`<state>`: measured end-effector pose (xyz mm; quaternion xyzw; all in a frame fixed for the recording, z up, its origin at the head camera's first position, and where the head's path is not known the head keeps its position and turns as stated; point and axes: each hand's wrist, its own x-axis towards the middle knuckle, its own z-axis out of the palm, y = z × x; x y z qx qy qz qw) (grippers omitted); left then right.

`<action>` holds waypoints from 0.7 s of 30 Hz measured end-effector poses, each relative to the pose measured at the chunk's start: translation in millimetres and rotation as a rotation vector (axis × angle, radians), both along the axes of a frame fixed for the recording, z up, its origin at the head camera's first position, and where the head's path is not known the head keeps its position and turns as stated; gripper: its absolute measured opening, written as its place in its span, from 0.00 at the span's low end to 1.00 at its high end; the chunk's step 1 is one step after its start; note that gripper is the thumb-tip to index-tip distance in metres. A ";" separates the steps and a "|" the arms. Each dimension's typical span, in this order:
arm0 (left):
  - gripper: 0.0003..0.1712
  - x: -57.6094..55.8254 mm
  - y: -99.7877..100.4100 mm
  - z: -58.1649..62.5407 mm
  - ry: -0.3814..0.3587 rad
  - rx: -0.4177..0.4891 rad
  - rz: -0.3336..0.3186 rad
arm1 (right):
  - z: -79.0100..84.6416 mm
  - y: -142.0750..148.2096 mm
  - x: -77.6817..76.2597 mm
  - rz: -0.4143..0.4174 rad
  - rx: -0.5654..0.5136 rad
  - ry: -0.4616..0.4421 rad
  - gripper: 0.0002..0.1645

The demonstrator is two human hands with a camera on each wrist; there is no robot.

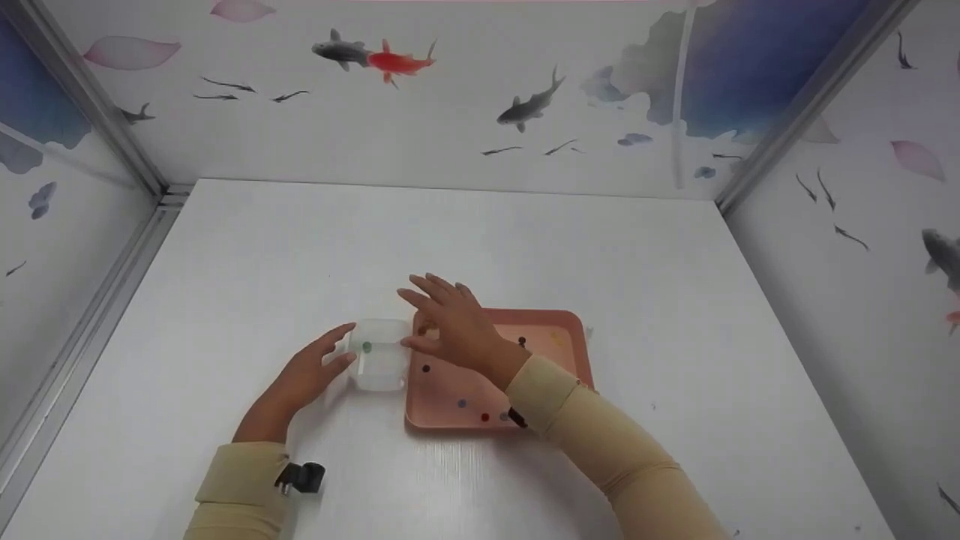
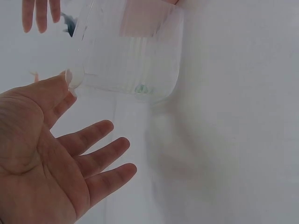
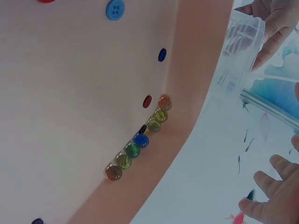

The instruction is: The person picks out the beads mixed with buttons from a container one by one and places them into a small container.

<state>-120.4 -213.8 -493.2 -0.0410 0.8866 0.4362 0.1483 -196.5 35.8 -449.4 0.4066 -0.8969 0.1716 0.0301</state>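
Sitting against the fingertips of a spread left hand (image 1: 308,375), beside outstretched right hand (image 1: 457,326): clear container (image 1: 382,369).

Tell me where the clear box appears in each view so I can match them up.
Head: box just left of and below centre, beside the tray.
Left wrist: box at the top, left of centre.
Right wrist: box in the upper right, beyond the tray's wall.
Shared landmark: the left hand, at the box in every view.
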 end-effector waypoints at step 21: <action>0.33 -0.8 -0.9 -0.4 -0.010 0.011 -0.001 | -2.3 28.8 -10.6 -0.043 -0.262 -0.108 0.38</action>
